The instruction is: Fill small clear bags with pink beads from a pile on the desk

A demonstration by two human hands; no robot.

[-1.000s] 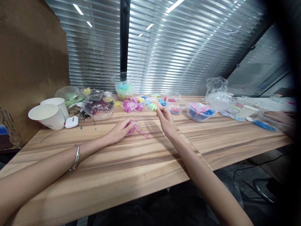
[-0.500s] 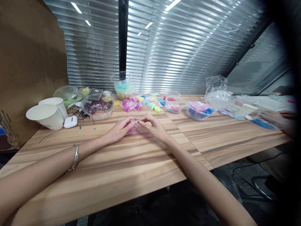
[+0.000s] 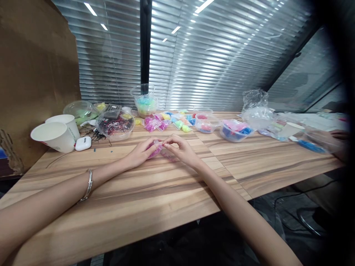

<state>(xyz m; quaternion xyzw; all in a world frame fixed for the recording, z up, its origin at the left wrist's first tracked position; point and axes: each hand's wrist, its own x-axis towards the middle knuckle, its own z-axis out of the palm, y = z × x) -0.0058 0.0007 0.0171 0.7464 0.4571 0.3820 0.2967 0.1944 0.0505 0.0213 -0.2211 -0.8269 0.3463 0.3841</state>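
Observation:
My left hand (image 3: 142,152) is closed around a small clear plastic bag (image 3: 155,149) with pink-purple contents, low over the wooden table. My right hand (image 3: 180,148) is pinched at the bag's upper right edge, thumb and forefinger together. Whether a tiny piece sits between those fingertips is too small to tell. Partly hidden beneath my right hand, a clear plastic item (image 3: 168,155) with reddish bits rests on the table. Beyond my hands lie several purple bags (image 3: 152,124) and light green bags (image 3: 182,126).
Two paper cups (image 3: 52,136), a white earphone case (image 3: 83,143) and a clear tub of wires (image 3: 115,125) stand left. Tubs with red pieces (image 3: 205,123) and blue pieces (image 3: 236,131) stand right of centre. Another person's hand (image 3: 340,135) shows at far right.
Almost nothing differs. Both hands keep their place at the bag, with at most a slight shift of the fingers.

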